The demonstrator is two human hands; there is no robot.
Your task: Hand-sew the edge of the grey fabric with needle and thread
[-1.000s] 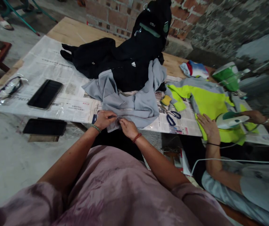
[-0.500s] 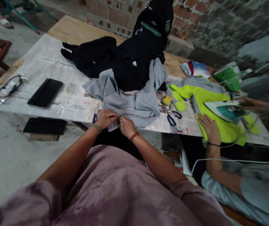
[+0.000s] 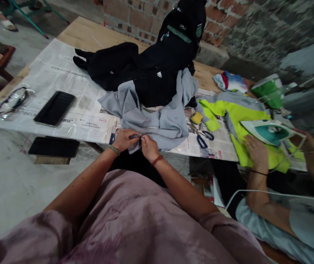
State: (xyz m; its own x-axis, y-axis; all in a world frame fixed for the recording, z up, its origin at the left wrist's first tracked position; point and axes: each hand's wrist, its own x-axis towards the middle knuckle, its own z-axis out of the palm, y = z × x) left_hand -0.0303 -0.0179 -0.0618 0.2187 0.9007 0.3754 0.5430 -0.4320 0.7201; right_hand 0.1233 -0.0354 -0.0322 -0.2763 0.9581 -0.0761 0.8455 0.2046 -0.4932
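A light grey garment (image 3: 157,121) lies bunched at the table's front edge, part of it hanging over. My left hand (image 3: 125,140) pinches a folded edge of this cloth between thumb and fingers. Close beside it, my right hand (image 3: 149,146) is closed on the same edge, fingertips almost meeting the left ones. Whether the right fingertips also hold something small, such as a needle, cannot be made out. Behind the grey cloth lies a black garment (image 3: 151,79) with a small white logo. Dark-handled scissors (image 3: 205,137) rest to the right of my hands.
Newspaper covers the table (image 3: 87,31). At left are a phone (image 3: 54,109) and glasses (image 3: 14,102); another dark device (image 3: 54,147) sits below the edge. A black backpack (image 3: 183,33) stands behind. At right a co-worker handles an iron (image 3: 267,131) over a yellow-and-grey garment (image 3: 245,113).
My hands keep their pinch on the grey cloth with only slight finger movement. The co-worker's hands have shifted right, and one has moved off the front of the yellow garment toward the iron.
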